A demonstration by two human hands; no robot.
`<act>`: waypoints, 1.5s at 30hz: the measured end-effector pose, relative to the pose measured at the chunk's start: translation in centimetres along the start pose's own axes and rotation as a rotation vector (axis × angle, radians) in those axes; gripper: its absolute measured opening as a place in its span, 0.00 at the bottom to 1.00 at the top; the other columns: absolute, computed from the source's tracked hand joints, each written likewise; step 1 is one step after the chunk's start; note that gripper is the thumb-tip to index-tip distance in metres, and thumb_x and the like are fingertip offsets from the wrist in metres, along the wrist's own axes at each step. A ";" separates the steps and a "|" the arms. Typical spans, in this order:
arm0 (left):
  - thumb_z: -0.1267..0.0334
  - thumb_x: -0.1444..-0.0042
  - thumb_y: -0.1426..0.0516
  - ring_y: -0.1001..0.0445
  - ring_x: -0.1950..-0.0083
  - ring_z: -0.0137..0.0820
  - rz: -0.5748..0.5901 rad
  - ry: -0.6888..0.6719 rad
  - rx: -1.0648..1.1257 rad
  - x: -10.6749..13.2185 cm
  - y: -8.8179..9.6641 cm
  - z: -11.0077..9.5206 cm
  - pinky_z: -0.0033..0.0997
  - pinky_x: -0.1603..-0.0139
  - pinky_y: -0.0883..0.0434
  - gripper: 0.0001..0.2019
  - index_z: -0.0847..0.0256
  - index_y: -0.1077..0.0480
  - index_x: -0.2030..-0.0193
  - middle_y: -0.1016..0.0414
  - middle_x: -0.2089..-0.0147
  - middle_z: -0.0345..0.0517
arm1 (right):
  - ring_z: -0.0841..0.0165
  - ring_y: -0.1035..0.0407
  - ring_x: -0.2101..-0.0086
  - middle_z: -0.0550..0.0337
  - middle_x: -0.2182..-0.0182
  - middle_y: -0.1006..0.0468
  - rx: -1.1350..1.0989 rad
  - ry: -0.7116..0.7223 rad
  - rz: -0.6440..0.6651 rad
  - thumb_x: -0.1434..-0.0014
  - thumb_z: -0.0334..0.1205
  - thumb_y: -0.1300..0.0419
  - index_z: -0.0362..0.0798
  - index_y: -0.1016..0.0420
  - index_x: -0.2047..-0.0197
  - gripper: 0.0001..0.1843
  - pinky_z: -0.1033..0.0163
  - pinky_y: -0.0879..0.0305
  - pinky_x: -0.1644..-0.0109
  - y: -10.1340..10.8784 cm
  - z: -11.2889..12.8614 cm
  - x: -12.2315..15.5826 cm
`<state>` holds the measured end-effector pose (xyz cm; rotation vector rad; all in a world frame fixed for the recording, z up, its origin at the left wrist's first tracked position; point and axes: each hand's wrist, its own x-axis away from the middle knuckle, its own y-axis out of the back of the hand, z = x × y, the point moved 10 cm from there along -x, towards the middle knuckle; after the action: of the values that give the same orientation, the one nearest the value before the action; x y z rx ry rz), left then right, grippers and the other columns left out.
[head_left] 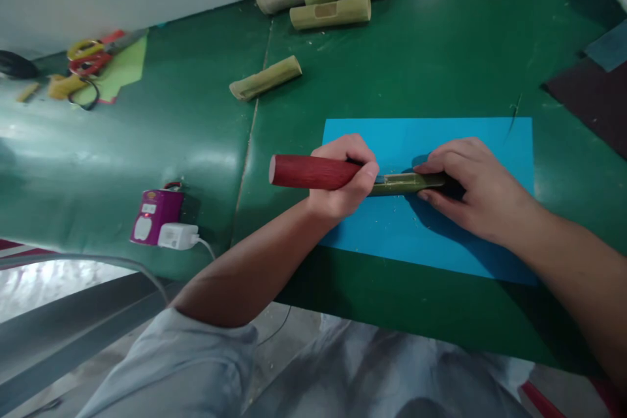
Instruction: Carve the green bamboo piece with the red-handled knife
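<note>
A slim green bamboo stick [406, 183] lies on a bright blue paper sheet [490, 144] at the near edge of the green table [416, 59]. The right hand [470, 186] presses it flat, fingers curled over it; the left hand [345, 183], fist wrapped around a dark red round wooden tool handle [306, 172], works its tip at the stick, apparently carving. The next stroke calls for a steady hold. No writing is readable.

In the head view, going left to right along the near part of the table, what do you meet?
Purple device → white plug adapter → red-handled tool gripped by left hand → green bamboo piece → right hand pressing it on the blue sheet.
</note>
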<state>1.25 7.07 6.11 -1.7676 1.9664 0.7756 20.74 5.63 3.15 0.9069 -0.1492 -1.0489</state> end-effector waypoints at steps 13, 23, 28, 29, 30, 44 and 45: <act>0.51 0.29 0.36 0.25 0.71 0.29 0.157 -0.018 -0.081 -0.2 -1.1 -0.3 0.33 0.70 0.28 0.16 0.56 0.24 0.67 0.22 0.71 0.40 | 0.49 0.20 0.50 0.54 0.52 0.13 0.003 -0.004 0.007 0.29 0.46 0.35 0.59 0.20 0.47 0.09 0.38 0.26 0.45 -0.1 0.0 0.0; 0.46 0.30 0.36 0.29 0.74 0.28 0.125 0.025 -0.055 0.0 -0.1 0.6 0.32 0.73 0.30 0.20 0.56 0.26 0.69 0.26 0.74 0.40 | 0.49 0.20 0.50 0.53 0.51 0.13 0.002 0.013 0.003 0.29 0.46 0.35 0.58 0.20 0.47 0.09 0.39 0.26 0.45 0.0 0.2 0.0; 0.49 0.31 0.34 0.26 0.72 0.28 0.137 0.022 -0.040 -0.2 -0.3 0.1 0.31 0.70 0.28 0.16 0.57 0.22 0.67 0.22 0.71 0.40 | 0.49 0.20 0.50 0.54 0.52 0.13 0.003 -0.005 0.006 0.29 0.46 0.35 0.60 0.20 0.48 0.08 0.38 0.25 0.44 -0.1 0.0 0.0; 0.50 0.31 0.35 0.25 0.72 0.29 0.157 0.017 -0.065 -0.3 -0.5 -0.1 0.31 0.70 0.27 0.16 0.57 0.21 0.67 0.21 0.71 0.41 | 0.49 0.20 0.50 0.54 0.52 0.14 0.001 -0.006 0.006 0.29 0.46 0.35 0.60 0.20 0.48 0.08 0.38 0.25 0.44 -0.1 0.0 0.0; 0.50 0.31 0.35 0.24 0.71 0.29 0.177 0.010 -0.089 -0.4 -0.7 -0.2 0.32 0.70 0.27 0.16 0.57 0.21 0.67 0.20 0.71 0.41 | 0.49 0.20 0.50 0.54 0.52 0.14 0.001 -0.005 0.004 0.29 0.46 0.35 0.60 0.20 0.48 0.08 0.39 0.26 0.45 -0.1 0.1 0.0; 0.62 0.34 0.34 0.22 0.70 0.27 0.224 0.027 -0.063 -0.7 -1.3 -0.8 0.28 0.68 0.26 0.10 0.59 0.21 0.67 0.18 0.69 0.39 | 0.51 0.20 0.52 0.53 0.53 0.14 0.038 0.106 -0.050 0.28 0.42 0.33 0.54 0.21 0.46 0.09 0.45 0.26 0.48 0.2 0.6 0.3; 0.63 0.34 0.34 0.21 0.69 0.27 0.250 0.043 -0.064 -0.7 -1.6 -0.8 0.28 0.67 0.25 0.09 0.58 0.20 0.67 0.17 0.68 0.39 | 0.51 0.20 0.53 0.52 0.53 0.15 0.047 0.115 -0.056 0.28 0.42 0.33 0.53 0.21 0.46 0.10 0.45 0.26 0.48 0.2 0.7 0.3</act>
<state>2.97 7.01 6.96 -1.6038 2.2430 0.8960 20.72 5.05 3.64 1.0164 -0.0530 -1.0458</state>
